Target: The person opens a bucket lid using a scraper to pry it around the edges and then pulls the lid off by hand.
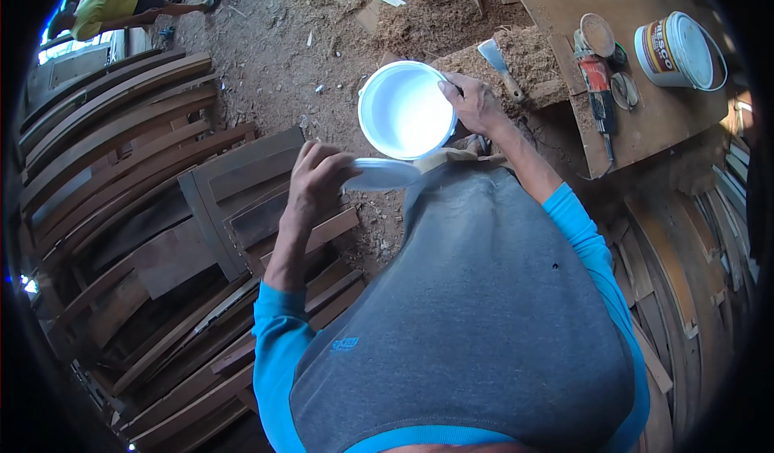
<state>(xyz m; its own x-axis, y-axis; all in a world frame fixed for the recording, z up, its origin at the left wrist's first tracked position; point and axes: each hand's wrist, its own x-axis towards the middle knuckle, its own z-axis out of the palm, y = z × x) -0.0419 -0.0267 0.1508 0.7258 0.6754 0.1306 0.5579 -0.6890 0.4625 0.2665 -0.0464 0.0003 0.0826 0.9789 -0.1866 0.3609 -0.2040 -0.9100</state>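
My right hand (476, 102) grips the right rim of a white plastic bucket (407, 110), thumb over the edge. The bucket's top is uncovered, and its inside looks bright white; whether anything lies in it I cannot tell. Just below and left of it, my left hand (317, 175) is closed on the edge of a round white lid (383, 174), which is held tilted close to the bucket's near rim. Right of the bucket, a putty knife (501, 69) with a wide blade rests on a sawdust-covered wooden surface.
On the wooden table (637, 134) at the right lie a red and black power tool (597, 86) and a second white bucket (676, 51) with its lid on. Stacked boards (137, 162) fill the left side. Sawdust and scraps cover the ground. Another person (113, 9) is at the far left.
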